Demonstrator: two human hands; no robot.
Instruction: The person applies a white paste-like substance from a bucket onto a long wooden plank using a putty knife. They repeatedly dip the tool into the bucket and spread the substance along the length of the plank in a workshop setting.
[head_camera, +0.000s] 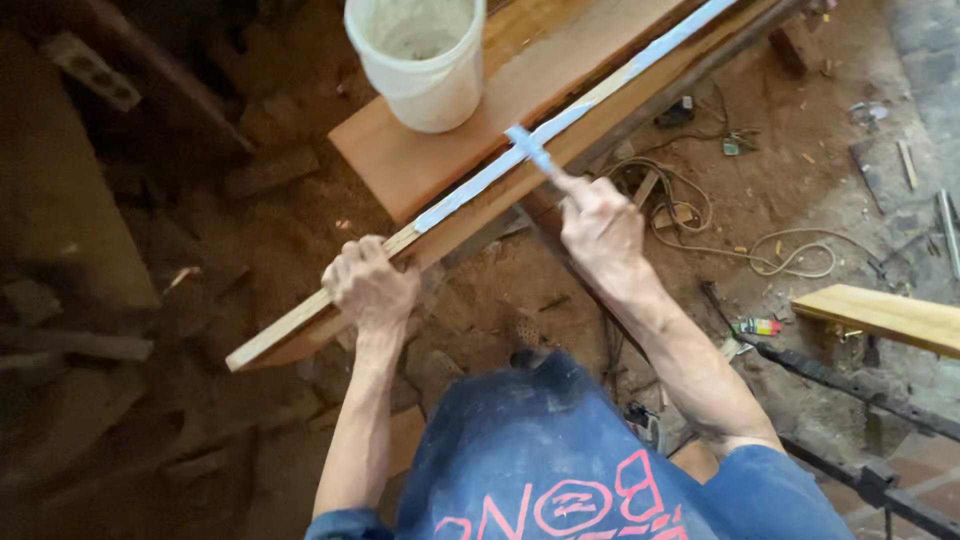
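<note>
Evidently the left hand is clamping the wooden strip steady on the plank's near edge while the right hand is gripping what looks like a spreader, smearing pale filler beside the white bucket.

Bucket on board behind strip; left hand on strip, right hand w/ spreader.

dim workshop, dirt floor strewn with scraps
</note>
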